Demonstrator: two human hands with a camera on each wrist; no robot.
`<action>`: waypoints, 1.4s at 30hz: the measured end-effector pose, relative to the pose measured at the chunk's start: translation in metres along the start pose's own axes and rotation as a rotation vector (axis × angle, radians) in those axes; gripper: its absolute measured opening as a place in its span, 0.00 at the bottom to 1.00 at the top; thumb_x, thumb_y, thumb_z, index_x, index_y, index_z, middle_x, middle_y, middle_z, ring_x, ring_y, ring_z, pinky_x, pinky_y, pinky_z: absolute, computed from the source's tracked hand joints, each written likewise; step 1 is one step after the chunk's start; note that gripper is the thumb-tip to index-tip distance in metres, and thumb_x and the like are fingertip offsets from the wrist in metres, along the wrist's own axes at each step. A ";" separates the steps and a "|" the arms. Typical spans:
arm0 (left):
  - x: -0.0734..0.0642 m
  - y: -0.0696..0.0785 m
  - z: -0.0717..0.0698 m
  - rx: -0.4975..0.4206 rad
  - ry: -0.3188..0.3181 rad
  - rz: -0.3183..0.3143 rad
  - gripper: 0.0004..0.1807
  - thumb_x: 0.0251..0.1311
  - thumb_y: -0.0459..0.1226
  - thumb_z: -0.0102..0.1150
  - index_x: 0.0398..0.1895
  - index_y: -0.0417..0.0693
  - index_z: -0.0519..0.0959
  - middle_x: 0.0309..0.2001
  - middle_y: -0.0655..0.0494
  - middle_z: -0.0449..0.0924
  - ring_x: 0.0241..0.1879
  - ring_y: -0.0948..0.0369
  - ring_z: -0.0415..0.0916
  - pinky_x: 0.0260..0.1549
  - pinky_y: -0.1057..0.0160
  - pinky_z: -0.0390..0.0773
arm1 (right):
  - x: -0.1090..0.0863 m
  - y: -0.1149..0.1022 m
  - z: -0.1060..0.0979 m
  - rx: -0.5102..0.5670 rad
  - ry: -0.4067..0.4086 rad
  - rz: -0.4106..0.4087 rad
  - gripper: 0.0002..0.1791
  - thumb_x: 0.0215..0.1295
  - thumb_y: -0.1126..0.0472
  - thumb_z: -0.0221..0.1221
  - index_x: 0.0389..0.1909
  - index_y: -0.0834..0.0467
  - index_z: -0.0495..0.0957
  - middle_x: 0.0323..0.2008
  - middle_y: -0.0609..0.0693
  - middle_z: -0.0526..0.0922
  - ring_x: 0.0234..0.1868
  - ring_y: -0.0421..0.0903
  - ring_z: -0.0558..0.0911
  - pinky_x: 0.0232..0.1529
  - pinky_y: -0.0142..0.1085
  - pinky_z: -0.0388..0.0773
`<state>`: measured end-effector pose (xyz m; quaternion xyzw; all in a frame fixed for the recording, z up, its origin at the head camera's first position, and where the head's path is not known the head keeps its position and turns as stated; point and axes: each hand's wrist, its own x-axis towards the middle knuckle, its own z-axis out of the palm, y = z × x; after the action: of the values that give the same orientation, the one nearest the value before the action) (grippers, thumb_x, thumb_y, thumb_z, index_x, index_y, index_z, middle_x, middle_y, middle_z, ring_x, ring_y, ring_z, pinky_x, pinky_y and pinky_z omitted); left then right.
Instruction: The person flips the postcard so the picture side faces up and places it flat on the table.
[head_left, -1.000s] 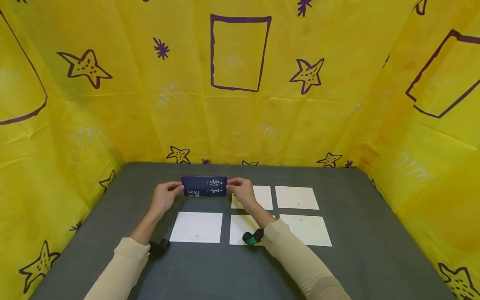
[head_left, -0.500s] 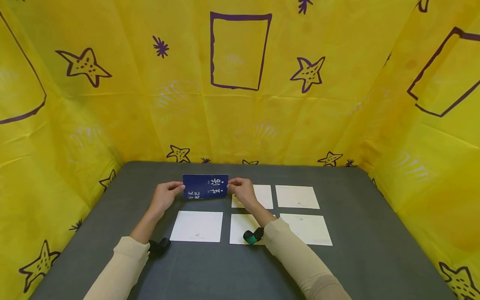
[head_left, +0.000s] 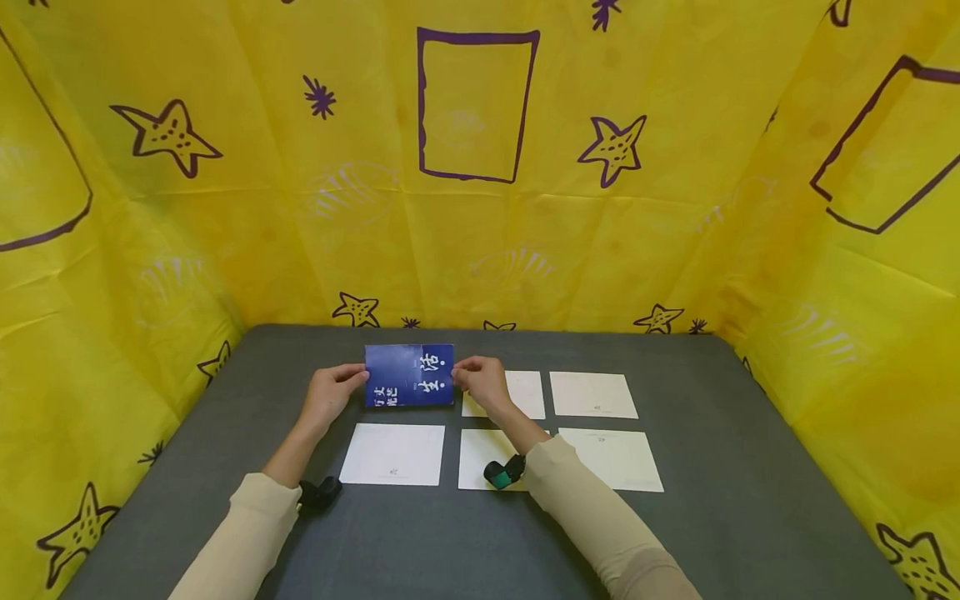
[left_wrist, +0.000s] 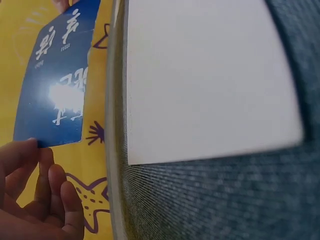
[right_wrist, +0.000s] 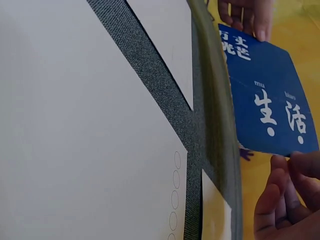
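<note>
A blue postcard [head_left: 408, 377] with white Chinese characters is held up at the back left of the table, its printed face toward the head camera. My left hand [head_left: 328, 398] pinches its left edge between thumb and fingers. At the opposite edge, my right hand [head_left: 486, 385] pinches it the same way. In the left wrist view the blue postcard [left_wrist: 57, 80] shows a bright glare spot, with the left hand [left_wrist: 40, 195] gripping its lower corner. The right wrist view has the right hand [right_wrist: 290, 195] at the card's bottom edge.
White cards lie face down in two rows on the dark grey table [head_left: 420, 542]: front left [head_left: 392, 454], front right [head_left: 611, 460], back right [head_left: 594, 395] and others partly under my right arm. A yellow patterned cloth [head_left: 480, 225] surrounds the table.
The blue postcard has tilted between my hands, so that more of its printed face shows and it looks taller. Both hands stay nearly in place, and the white cards have not moved.
</note>
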<state>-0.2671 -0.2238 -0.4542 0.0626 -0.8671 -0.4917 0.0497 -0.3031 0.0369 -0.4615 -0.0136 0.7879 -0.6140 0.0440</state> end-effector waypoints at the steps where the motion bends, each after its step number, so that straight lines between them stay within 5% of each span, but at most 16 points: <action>1: 0.000 0.000 0.000 0.002 0.001 -0.001 0.20 0.68 0.40 0.56 0.56 0.35 0.78 0.55 0.36 0.80 0.53 0.47 0.76 0.46 0.63 0.76 | 0.000 0.000 0.000 0.002 0.002 0.001 0.06 0.63 0.64 0.62 0.35 0.63 0.84 0.27 0.54 0.84 0.25 0.43 0.76 0.26 0.30 0.74; 14: 0.003 0.003 0.005 0.002 0.071 -0.008 0.16 0.66 0.37 0.58 0.50 0.34 0.81 0.47 0.37 0.83 0.40 0.57 0.76 0.33 0.74 0.72 | 0.003 0.000 0.003 0.009 0.012 -0.002 0.07 0.63 0.64 0.63 0.34 0.66 0.84 0.30 0.64 0.85 0.20 0.42 0.74 0.22 0.28 0.70; 21: 0.005 0.005 0.007 0.000 0.096 -0.028 0.15 0.64 0.36 0.59 0.49 0.34 0.81 0.43 0.38 0.84 0.35 0.62 0.76 0.33 0.71 0.71 | 0.002 -0.001 0.006 -0.004 0.044 0.032 0.07 0.60 0.66 0.64 0.33 0.68 0.85 0.31 0.68 0.86 0.17 0.40 0.73 0.19 0.25 0.69; 42: 0.011 -0.002 0.011 0.026 0.035 -0.070 0.16 0.65 0.36 0.58 0.51 0.34 0.80 0.42 0.39 0.81 0.38 0.55 0.74 0.33 0.70 0.71 | 0.004 -0.003 0.011 -0.076 0.084 0.083 0.06 0.59 0.67 0.64 0.30 0.67 0.86 0.25 0.62 0.86 0.16 0.40 0.73 0.17 0.24 0.68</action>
<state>-0.2797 -0.2175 -0.4611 0.1023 -0.8696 -0.4807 0.0469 -0.3058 0.0256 -0.4610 0.0432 0.8116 -0.5815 0.0355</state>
